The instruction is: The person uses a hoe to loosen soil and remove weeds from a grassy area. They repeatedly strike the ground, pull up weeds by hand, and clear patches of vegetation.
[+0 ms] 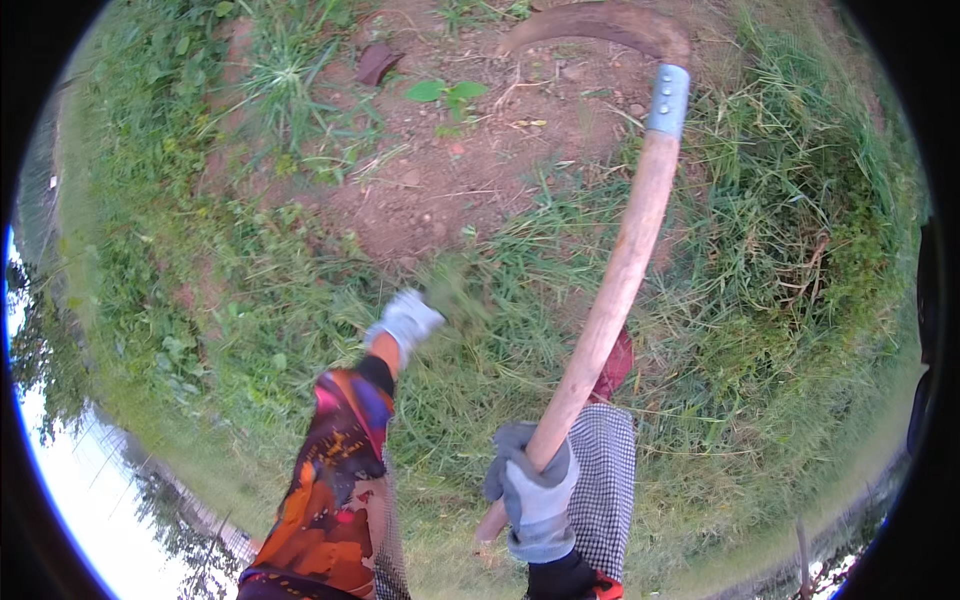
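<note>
My right hand (540, 490), in a grey and white work glove, is wrapped round the lower part of a wooden handle. The handle belongs to a long-handled sickle (618, 270), which slants up and to the right. A riveted metal collar joins the wood to its curved, rusty blade (610, 22), whose tip points left over bare soil. My left hand (405, 320), in a pale glove, is closed low over the weeds. A motion-smeared tuft of grass (462, 292) extends from its fingers.
Bare brown soil (430, 195) lies ahead, with a small broad-leaved seedling (446, 93) and a dark flat fragment (377, 64) on it. Thick grass (800, 250) grows on both sides. A red shoe (615, 365) shows behind the handle, below a checked trouser leg (605, 460).
</note>
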Available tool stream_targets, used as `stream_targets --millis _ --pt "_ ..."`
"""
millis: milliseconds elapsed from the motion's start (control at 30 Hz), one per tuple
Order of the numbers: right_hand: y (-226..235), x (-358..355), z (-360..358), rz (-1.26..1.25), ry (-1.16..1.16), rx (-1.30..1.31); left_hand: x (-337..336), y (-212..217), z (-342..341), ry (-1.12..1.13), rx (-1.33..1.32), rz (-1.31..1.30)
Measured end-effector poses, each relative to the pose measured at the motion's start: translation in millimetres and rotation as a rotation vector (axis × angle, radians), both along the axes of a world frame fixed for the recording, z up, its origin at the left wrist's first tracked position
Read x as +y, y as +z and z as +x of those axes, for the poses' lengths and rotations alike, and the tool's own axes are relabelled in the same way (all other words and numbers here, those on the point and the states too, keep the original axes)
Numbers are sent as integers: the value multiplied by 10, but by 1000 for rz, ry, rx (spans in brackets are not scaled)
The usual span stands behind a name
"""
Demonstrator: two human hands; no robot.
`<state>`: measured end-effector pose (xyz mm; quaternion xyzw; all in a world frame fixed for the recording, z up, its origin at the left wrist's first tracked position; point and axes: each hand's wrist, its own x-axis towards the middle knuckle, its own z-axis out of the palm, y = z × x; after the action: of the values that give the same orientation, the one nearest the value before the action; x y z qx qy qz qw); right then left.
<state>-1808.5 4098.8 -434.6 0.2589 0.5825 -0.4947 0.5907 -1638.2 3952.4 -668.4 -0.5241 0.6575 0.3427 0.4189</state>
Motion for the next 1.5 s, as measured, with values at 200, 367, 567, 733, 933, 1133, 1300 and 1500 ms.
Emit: stream_targets --millis 200,367,567,733,933,1133,1300,1500 --pt "55 -88 -8 -58 -42 25 1796 478 307 -150 42 333" --pt "50 -10 -98 -2 -59 38 973 510 -254 -358 21 -77" --pt "42 -34 -66 34 -87 -33 43 238 -940 -728 18 -197" --pt "-13 44 -56 48 -68 -14 51 -184 -1018 -750 51 -152" --pt "24 -5 -68 31 -70 -18 -28 -153 -989 -926 243 -9" --pt "47 -71 -94 41 -24 -80 -168 -282 -1113 -767 322 100" --pt "75 -84 -94 -7 -62 -38 -232 -287 -1152 -518 124 306" --pt "59 -61 -26 26 -35 13 483 21 -605 -51 109 152"
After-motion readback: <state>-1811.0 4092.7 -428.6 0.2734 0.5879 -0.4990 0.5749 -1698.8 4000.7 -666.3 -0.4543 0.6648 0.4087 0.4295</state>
